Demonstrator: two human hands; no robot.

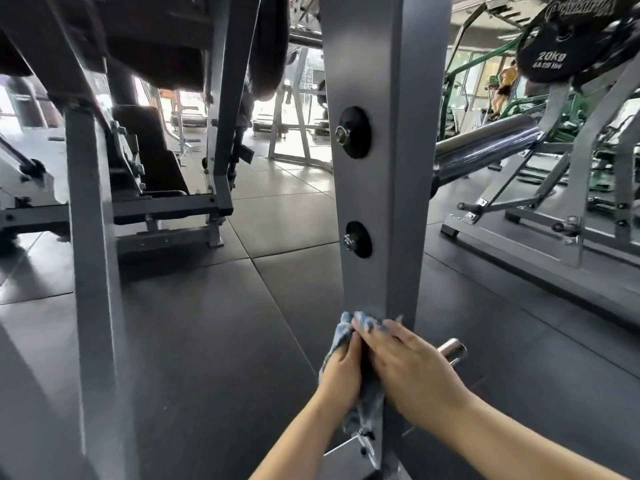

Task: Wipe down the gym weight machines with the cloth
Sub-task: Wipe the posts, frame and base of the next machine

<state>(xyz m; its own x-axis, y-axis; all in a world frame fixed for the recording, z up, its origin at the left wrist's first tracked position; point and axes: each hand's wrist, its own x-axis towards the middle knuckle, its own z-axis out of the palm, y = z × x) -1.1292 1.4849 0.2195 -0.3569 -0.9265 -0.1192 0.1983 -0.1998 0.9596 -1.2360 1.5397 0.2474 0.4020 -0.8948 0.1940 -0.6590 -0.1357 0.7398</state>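
Low on the upright grey post point(367, 202), below two black bolt caps point(358, 240), both hands clasp the blue cloth point(341, 336); left hand point(341, 370) grips it, right hand point(408, 368) presses flat; chrome peg point(453, 351) juts right.

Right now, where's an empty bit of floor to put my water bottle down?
The widest bare patch of dark floor mat lies between the grey upright post and the slanted frame leg on the left. Another lies right of the post, before the machine base. It is crowded at the post's foot, where both hands press the cloth.
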